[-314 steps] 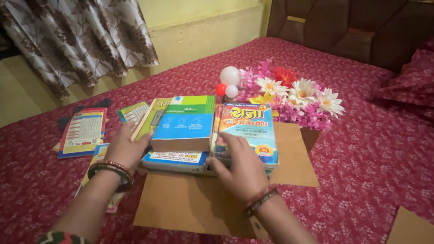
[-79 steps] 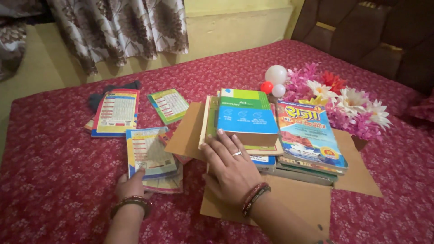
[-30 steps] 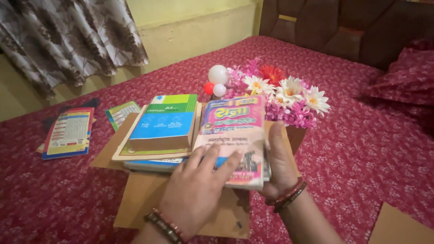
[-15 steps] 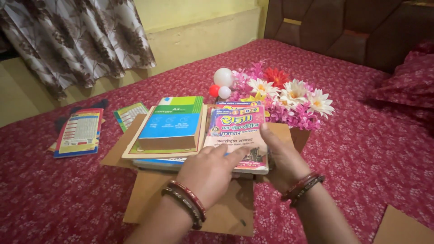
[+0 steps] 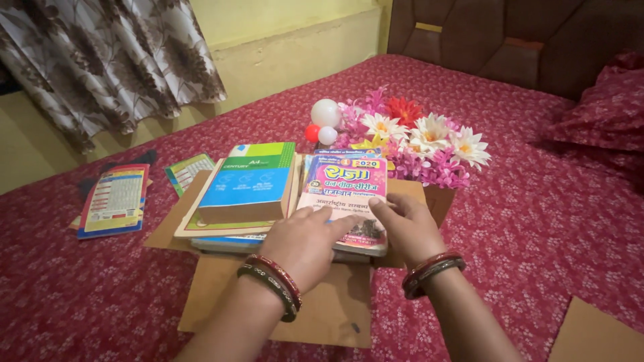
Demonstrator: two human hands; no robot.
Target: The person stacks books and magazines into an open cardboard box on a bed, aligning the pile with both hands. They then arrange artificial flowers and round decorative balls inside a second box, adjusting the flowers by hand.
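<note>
Pink glossy paperback, one, pressed flat under two open hands: left hand, right hand; blue thick book beside left.

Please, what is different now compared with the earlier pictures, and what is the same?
A pink-covered book now lies on top of the right stack, covering the blue-and-yellow one that was uppermost before. A second ago the right hand held it tilted by its edge; now it lies flat with both hands resting on it, the left hand too. The thick blue-and-green book, the flowers and the red leaflet stayed put.
</note>
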